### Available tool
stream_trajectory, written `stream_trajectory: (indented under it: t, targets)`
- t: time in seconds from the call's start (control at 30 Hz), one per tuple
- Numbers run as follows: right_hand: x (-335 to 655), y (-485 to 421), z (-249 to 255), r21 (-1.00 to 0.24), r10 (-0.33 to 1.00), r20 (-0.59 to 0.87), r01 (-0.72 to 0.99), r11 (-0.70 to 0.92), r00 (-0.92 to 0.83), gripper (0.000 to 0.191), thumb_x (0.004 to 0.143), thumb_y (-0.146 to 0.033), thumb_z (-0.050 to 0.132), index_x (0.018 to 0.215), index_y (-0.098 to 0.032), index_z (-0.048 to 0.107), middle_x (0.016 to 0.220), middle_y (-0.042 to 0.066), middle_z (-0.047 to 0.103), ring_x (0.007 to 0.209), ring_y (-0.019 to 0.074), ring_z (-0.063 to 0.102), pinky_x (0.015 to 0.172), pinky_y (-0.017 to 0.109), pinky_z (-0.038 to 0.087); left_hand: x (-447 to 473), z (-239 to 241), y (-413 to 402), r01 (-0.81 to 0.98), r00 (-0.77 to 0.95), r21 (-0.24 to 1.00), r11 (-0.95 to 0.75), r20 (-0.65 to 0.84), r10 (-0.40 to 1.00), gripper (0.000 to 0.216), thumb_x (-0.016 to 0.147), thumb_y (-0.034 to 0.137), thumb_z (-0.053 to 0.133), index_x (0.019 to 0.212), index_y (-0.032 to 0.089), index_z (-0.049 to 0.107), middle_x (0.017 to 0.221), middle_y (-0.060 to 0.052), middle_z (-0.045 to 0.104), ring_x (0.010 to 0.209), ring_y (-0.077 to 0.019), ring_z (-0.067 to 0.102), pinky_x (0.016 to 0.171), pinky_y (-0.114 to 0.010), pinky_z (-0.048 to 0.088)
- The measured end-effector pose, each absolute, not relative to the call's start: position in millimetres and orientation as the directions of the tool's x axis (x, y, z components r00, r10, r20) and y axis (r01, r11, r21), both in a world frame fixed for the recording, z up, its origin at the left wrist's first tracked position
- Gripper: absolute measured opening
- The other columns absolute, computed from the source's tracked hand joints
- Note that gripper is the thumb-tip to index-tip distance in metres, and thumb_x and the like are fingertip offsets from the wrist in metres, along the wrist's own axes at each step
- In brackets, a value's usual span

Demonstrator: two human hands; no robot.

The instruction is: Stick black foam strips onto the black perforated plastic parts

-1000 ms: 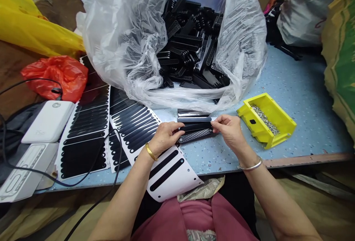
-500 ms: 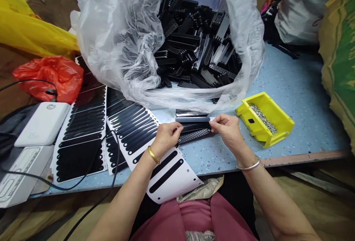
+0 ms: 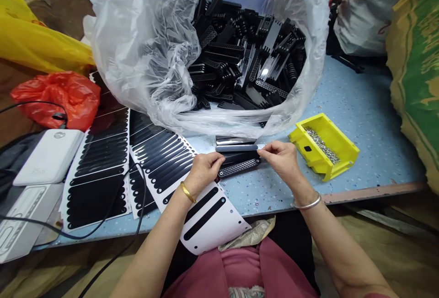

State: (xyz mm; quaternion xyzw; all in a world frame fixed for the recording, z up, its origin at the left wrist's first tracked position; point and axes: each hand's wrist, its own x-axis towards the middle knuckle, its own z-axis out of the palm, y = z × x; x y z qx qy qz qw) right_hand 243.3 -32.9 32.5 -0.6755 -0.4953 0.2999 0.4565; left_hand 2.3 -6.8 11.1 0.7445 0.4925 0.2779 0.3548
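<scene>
This appears to be a small workshop where parts are put together by hand. A speckled blue bench (image 3: 363,101) with a worn front edge carries stock in bulk. At twelve o'clock a clear bag (image 3: 144,46) gapes around a heap of near-identical black parts (image 3: 236,51); at three a yellow bin (image 3: 336,135) holds loose metal bits (image 3: 320,144); from nine round to six lie sheets (image 3: 226,229) bearing rows of matching black strips (image 3: 204,219). Bulging sacks (image 3: 414,69) crowd two o'clock.

White glare on black strips (image 3: 168,155)
</scene>
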Motion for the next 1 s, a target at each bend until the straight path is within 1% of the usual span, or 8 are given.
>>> stream_trajectory:
  t: [0.07,0.13,0.27,0.4,0.67,0.77,1.0]
  targets:
    - [245.1,-33.6,33.1,-0.88,0.944,0.09,0.469,-0.074,0.318,0.015,0.062,-0.027,0.072,0.05,-0.02,0.065,0.049,0.0,0.059,0.05,0.0137,0.05,0.05,0.027,0.038,2.2,10.8,-6.9,0.538,0.359,0.803,-0.257,0.058,0.932,0.018,0.088,0.024,0.059,0.078,0.021,0.074,0.051,0.005,0.064,0.049,-0.0117,0.061,0.058,-0.022,0.046]
    - [246.1,-33.0,32.7,-0.867,0.949,0.088,0.492,-0.077,0.303,0.015,0.063,-0.027,0.071,0.05,-0.019,0.066,0.048,-0.001,0.059,0.049,0.0133,0.049,0.05,0.027,0.037,1.9,10.9,-6.9,0.534,0.36,0.811,-0.238,0.036,0.932,0.018,0.088,0.023,0.059,0.079,0.021,0.074,0.051,0.004,0.064,0.049,-0.0117,0.061,0.057,-0.022,0.046]
    - [245.8,-28.0,28.6,-0.857,0.948,0.017,0.493,-0.151,0.319,0.016,0.06,-0.024,0.071,0.047,-0.019,0.064,0.045,-0.001,0.058,0.046,0.0124,0.048,0.048,0.026,0.035,1.0,12.0,-6.6,0.521,0.375,0.824,-0.223,0.014,0.927,0.019,0.089,0.025,0.058,0.08,0.021,0.073,0.052,0.004,0.064,0.05,-0.0126,0.063,0.056,-0.022,0.046]
    - [245.2,-23.8,24.2,-0.844,0.939,-0.029,0.495,-0.206,0.341,0.016,0.059,-0.022,0.071,0.045,-0.018,0.064,0.044,0.0,0.058,0.044,0.0123,0.048,0.046,0.026,0.035,0.7,12.4,-5.9,0.522,0.379,0.818,-0.24,0.03,0.925,0.018,0.088,0.026,0.058,0.079,0.021,0.073,0.051,0.004,0.064,0.047,-0.0119,0.061,0.056,-0.022,0.046]
    - [246.6,-24.3,18.9,-0.86,0.942,0.028,0.488,-0.148,0.334,0.016,0.059,-0.028,0.071,0.047,-0.019,0.064,0.045,0.001,0.06,0.043,0.0124,0.048,0.044,0.025,0.035,1.1,11.5,-6.4,0.532,0.38,0.802,-0.272,0.061,0.923,0.018,0.089,0.024,0.058,0.078,0.021,0.072,0.049,0.005,0.062,0.046,-0.0109,0.06,0.057,-0.022,0.045]
    - [246.9,-24.1,17.3,-0.836,0.944,0.026,0.525,-0.16,0.329,0.016,0.059,-0.026,0.071,0.047,-0.019,0.064,0.044,0.0,0.059,0.043,0.0125,0.047,0.044,0.026,0.033,1.1,11.5,-6.5,0.528,0.381,0.804,-0.274,0.064,0.922,0.018,0.089,0.024,0.058,0.078,0.021,0.072,0.05,0.005,0.063,0.046,-0.0109,0.06,0.056,-0.022,0.045]
    - [246.5,-25.8,18.5,-0.745,0.954,0.114,0.658,-0.103,0.279,0.016,0.063,-0.024,0.071,0.049,-0.02,0.065,0.05,0.001,0.061,0.049,0.014,0.05,0.048,0.026,0.035,1.2,10.9,-6.4,0.523,0.38,0.809,-0.268,0.06,0.923,0.018,0.088,0.024,0.058,0.077,0.021,0.072,0.049,0.005,0.062,0.045,-0.0107,0.059,0.055,-0.022,0.045]
